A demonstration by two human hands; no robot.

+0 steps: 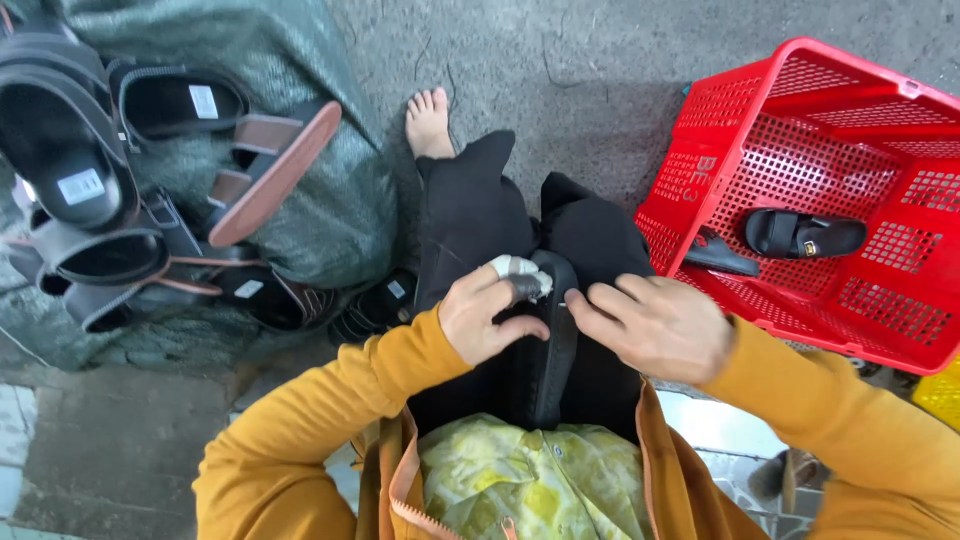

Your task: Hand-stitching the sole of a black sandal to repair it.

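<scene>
Black sandal (pixel 556 350): dark strap-and-sole piece lying lengthwise on the person's lap, between the two hands, over black trousers.
Left hand (pixel 487 315): curled into a loose fist against the sandal's left edge; the forefinger, wrapped in pale tape (pixel 518 268), presses down on the upper end of the sandal.
Right hand (pixel 655 325): fingers bent and drawn together, the tips pinching at the sandal's right edge; whether something small is held between them cannot be told.
Lap and clothing: black trousers (pixel 470 215) with knees spread; mustard-yellow jacket sleeves (pixel 330 410) on both arms; yellow-green patterned shirt (pixel 520 475) showing at the open zip.
Bare foot (pixel 430 122): resting on the grey concrete floor (pixel 560 60), beyond the left knee.
Red basket (pixel 800 130): perforated plastic crate to the right, tilted toward the person, just beside the right knee; it holds one finished black sandal (pixel 800 235) and a dark flat piece beside it.
Sandal pile (pixel 110 200): black and brown sandals heaped at far left on a grey-green woven sack (pixel 330 200), well apart from the hands.
</scene>
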